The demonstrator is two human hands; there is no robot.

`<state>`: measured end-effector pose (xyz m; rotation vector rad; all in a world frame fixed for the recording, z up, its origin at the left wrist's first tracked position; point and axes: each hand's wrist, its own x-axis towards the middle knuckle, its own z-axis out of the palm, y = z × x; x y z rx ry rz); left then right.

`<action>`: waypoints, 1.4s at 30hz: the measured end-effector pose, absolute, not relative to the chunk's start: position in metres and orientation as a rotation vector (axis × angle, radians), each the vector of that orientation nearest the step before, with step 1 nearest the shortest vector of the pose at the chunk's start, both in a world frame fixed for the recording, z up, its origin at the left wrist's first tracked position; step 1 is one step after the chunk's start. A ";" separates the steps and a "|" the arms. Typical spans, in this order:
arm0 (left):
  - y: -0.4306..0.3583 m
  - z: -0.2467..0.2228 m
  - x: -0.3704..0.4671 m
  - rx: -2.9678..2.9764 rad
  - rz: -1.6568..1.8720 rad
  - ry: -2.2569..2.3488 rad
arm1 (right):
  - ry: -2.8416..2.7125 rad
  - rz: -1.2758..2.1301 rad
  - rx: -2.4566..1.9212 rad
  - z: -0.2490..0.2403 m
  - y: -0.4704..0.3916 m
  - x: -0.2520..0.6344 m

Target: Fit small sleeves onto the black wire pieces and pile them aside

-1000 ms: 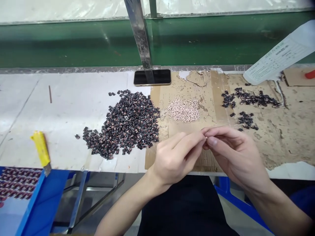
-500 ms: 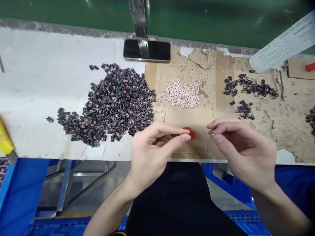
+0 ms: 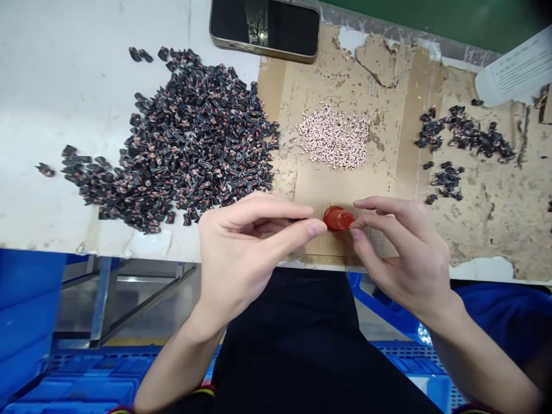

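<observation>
Big pile of small parts (image 3: 185, 138) sat on the table's (image 3: 64, 80) left half, phone (image 3: 265, 29) behind its right edge. Cardboard sheet (image 3: 487, 230) covered the right half. On it: pile of tiny pieces (image 3: 335, 137) mid-sheet, smaller scatter of parts (image 3: 461, 144) to its right. Near the front edge, a small cap (image 3: 337, 219) lay between the left hand (image 3: 245, 253) and right hand (image 3: 401, 253). Bins (image 3: 26, 310) sat below the table, left.

The white sheet (image 3: 513, 72) at the far right carries printed lines too small to read.
</observation>
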<state>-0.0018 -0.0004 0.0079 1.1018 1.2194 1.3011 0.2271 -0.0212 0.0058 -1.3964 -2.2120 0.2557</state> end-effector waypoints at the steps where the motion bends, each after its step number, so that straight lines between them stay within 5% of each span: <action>1: -0.001 0.007 -0.003 1.105 1.294 1.231 | -2.206 0.264 -1.404 0.006 -0.022 0.227; 13: -0.007 0.005 0.028 0.373 0.981 0.803 | -1.363 1.042 -1.372 0.037 -0.033 0.204; 42: -0.014 0.027 0.042 0.091 0.944 0.764 | -1.505 0.825 -1.228 0.014 -0.036 0.217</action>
